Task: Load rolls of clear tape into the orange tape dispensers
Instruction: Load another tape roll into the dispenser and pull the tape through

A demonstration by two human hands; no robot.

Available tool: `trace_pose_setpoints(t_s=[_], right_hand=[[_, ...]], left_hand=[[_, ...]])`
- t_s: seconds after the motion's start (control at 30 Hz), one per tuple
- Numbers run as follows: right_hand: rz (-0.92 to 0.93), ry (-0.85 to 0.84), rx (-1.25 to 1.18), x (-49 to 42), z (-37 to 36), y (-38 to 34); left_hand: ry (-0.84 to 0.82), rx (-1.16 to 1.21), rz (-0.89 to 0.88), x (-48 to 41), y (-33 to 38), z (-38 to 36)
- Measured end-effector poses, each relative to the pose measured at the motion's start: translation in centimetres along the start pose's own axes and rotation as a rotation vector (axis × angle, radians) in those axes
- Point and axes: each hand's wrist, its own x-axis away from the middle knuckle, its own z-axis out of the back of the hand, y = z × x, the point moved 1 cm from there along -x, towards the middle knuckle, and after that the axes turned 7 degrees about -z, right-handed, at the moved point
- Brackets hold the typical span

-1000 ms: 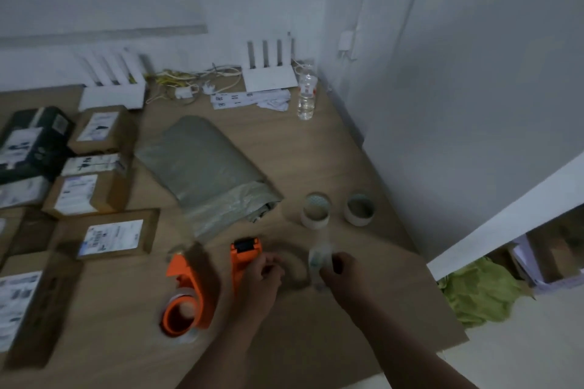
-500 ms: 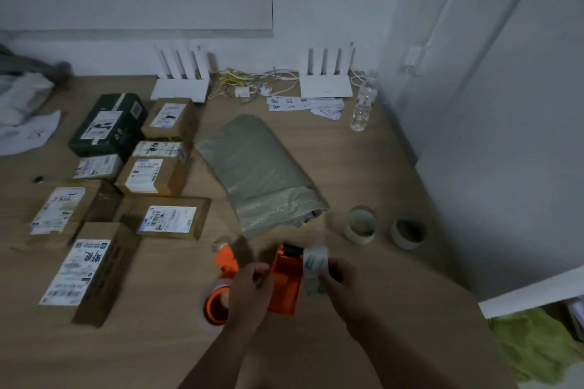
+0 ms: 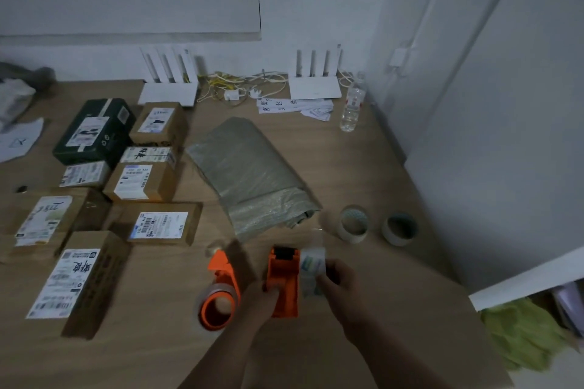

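Observation:
An orange tape dispenser (image 3: 283, 278) sits near the front of the wooden table (image 3: 363, 167), and my left hand (image 3: 264, 300) grips its near end. My right hand (image 3: 336, 278) holds a roll of clear tape (image 3: 312, 265) against the dispenser's right side. A second orange dispenser (image 3: 221, 290) lies just to the left with a tape roll on its hub. Two more tape rolls (image 3: 353, 224) (image 3: 399, 229) stand on the table behind my right hand.
A folded grey bag (image 3: 249, 174) lies mid-table. Several labelled cardboard parcels (image 3: 142, 181) fill the left side. Two white routers (image 3: 314, 85), cables, paper slips and a water bottle (image 3: 351, 104) line the back wall. The table's right edge runs along a white wall.
The view has swung left and steadied. My hands have brought the clear tape roll up against the right side of the orange dispenser, which my left hand now grips.

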Motion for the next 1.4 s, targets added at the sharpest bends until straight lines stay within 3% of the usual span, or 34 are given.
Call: trace_pose_setpoints(t_s=[0.43, 0.8, 1.17, 1.3, 1.4], right_hand=[[-0.001, -0.008, -0.088, 1.9, -1.2, -1.2], [0.037, -0.041, -0.124, 2.3, -2.5, -2.0], [0.092, 0.028, -0.104, 2.8, -5.2, -2.7], [0.131, -0.041, -0.099, 3.2, -5.7, -3.4], [0.084, 0.007, -0.127, 3.5, -5.5, -4.1]], left_hand=[[0.056, 0.496, -0.137, 2.8, 2.6, -0.5], [0.140, 0.595, -0.268, 3.1, 3.5, 0.7], [0.001, 0.702, -0.335, 3.7, 4.3, 1.3], [0.027, 0.639, -0.371, 3.2, 3.9, 1.3], [0.033, 0.621, -0.371, 3.0, 3.8, 1.4]])
